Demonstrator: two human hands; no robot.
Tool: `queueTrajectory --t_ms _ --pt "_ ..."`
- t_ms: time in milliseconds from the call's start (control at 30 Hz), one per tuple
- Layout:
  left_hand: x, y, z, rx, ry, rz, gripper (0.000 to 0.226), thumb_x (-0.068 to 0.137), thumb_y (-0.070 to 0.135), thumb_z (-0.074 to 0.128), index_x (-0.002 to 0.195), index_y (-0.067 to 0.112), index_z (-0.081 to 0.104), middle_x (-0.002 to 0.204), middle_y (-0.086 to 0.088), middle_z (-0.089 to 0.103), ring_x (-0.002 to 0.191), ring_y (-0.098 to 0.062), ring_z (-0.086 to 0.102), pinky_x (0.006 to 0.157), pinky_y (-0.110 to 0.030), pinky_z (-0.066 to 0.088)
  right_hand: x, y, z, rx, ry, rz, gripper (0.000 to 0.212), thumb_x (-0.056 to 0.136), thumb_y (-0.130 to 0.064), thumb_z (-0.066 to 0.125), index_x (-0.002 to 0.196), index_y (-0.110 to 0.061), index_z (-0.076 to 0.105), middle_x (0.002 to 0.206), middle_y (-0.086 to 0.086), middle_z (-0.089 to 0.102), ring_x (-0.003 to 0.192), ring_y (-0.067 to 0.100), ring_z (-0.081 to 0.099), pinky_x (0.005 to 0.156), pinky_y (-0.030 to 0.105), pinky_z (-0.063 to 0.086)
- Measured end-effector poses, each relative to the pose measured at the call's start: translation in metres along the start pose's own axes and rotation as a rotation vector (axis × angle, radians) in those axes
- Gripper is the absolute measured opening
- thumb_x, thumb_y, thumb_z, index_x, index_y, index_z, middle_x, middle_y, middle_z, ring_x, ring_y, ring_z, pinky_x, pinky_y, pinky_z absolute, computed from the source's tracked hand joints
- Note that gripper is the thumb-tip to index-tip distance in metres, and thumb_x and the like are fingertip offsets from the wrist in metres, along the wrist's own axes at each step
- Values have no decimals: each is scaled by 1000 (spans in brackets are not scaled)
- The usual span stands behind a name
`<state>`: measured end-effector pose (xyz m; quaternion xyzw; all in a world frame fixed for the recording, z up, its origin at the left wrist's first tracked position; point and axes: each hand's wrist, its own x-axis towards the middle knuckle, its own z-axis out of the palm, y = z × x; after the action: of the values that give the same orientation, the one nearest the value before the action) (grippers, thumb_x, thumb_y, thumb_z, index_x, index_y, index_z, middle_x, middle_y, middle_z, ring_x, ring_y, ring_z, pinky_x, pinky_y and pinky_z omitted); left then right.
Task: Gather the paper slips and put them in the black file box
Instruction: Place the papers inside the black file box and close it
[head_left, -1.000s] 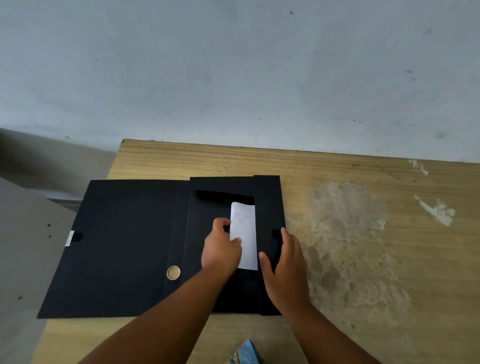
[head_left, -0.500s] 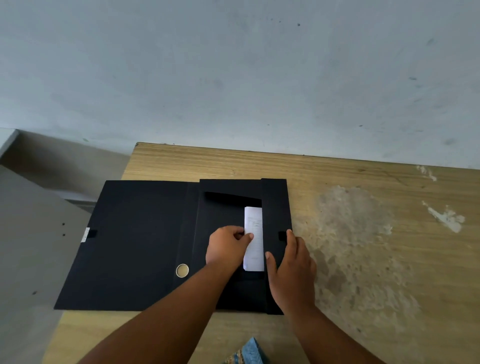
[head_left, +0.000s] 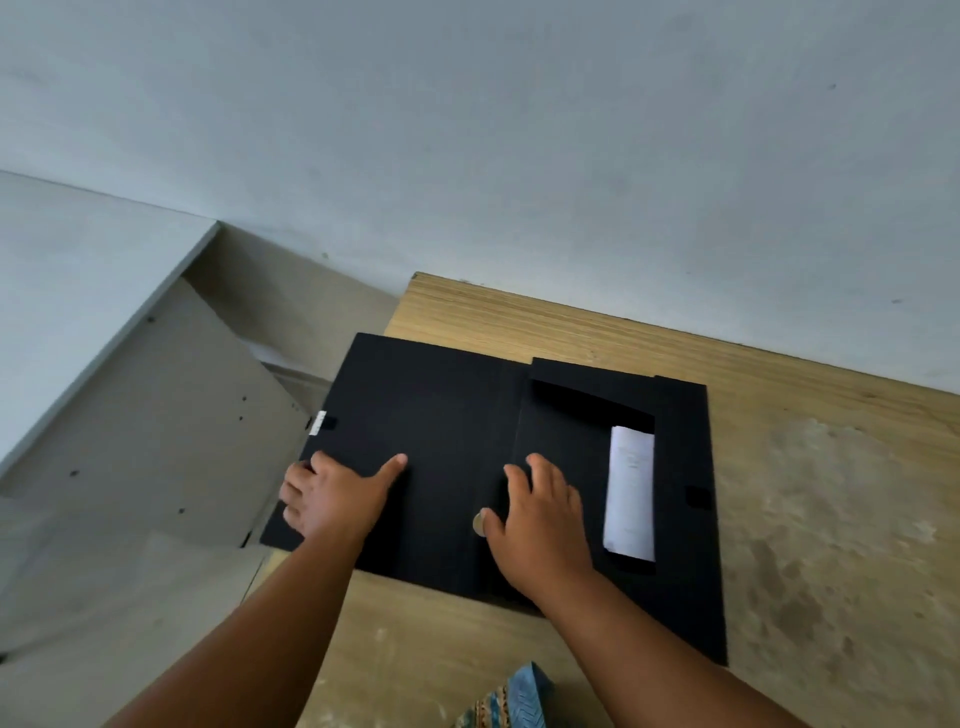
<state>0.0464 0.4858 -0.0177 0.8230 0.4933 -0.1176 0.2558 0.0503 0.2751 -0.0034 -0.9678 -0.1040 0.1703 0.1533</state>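
Observation:
The black file box (head_left: 431, 405) lies open on the wooden table (head_left: 831, 493), its lid spread flat to the left. A white stack of paper slips (head_left: 629, 488) rests inside the right-hand tray, close to the right wall. My left hand (head_left: 337, 499) grips the lid's left edge, thumb on top and fingers curled under it. My right hand (head_left: 540, 514) lies flat on the spine area with fingers spread, beside the round metal finger hole (head_left: 477, 522), holding nothing. Neither hand touches the slips.
The lid's left part hangs past the table's left edge over a grey panel (head_left: 156, 441) below. A grey wall (head_left: 519, 156) runs behind the table. A blue patterned cloth (head_left: 514, 696) shows at the near edge. Worn patches mark the tabletop right of the box.
Both hands have left the slips, which stay in the tray. My left hand moved left to the lid's edge, my right hand moved left onto the spine. The view swung left.

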Motion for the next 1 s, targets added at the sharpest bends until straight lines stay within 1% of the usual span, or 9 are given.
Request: queueTrajectory --t_ms 200,333,433,533,600,700,867,933,1000 --pt "30 -26 -16 6 -10 -64 116 64 79 71 145 3 37 150 -22 41 141 -41 34 117 -54 29 4 -27 14 17 -192 9 73 95 -55 43 155 -20 21 165 9 8 153 29 1 122 47 14" --pt "36 -32 -32 -31 48 84 98 59 76 77 127 11 49 128 -12 60 121 -34 55 104 -52 45 1 -32 13 64 -271 46 78 95 -57 42 157 -21 12 167 9 -3 153 28 -10 124 48 5" --pt "30 -21 -69 -51 -91 191 87 59 73 81 118 16 51 109 -4 65 96 -24 64 78 -41 57 5 -40 1 217 -300 82 76 95 -59 43 156 -21 21 166 9 7 153 27 4 122 45 15" --pt "8 1 -115 -214 -423 327 84 54 74 79 115 20 58 105 -3 70 86 -21 71 64 -31 55 8 -53 -19 494 -278 53 70 94 -56 49 152 -19 35 158 0 30 142 19 34 115 36 32" --pt "-15 15 -136 -391 -673 441 95 48 80 78 118 18 61 109 -10 74 91 -27 76 76 -41 61 7 -64 -41 707 -242 76 63 94 -53 53 146 -20 45 150 -4 43 133 15 46 109 30 38" --pt "-39 34 -127 -656 -857 574 76 81 68 62 128 8 63 123 -20 70 114 -39 67 105 -57 47 -3 -69 -82 944 -145 128 48 94 -54 52 129 -24 62 125 -6 65 113 11 61 90 26 48" --pt "-91 63 -61 -807 -981 761 77 102 52 20 132 -13 49 139 -21 60 139 -26 50 120 -41 28 -28 -42 -141 1074 49 165 60 81 -73 54 116 -28 69 109 -12 71 100 2 62 73 17 40" --pt "-100 75 -28 -727 -937 790 79 102 56 19 130 -10 52 142 -16 59 143 -19 44 119 -34 26 -38 -23 -158 1061 98 195 60 77 -75 57 109 -26 71 100 -11 74 94 0 65 71 16 40" --pt "-100 79 -2 -644 -1021 778 79 91 76 40 121 8 67 136 2 66 143 -12 43 114 -25 32 -47 2 -170 1079 133 257 42 81 -62 65 99 -25 74 89 -9 77 82 1 69 70 19 46"
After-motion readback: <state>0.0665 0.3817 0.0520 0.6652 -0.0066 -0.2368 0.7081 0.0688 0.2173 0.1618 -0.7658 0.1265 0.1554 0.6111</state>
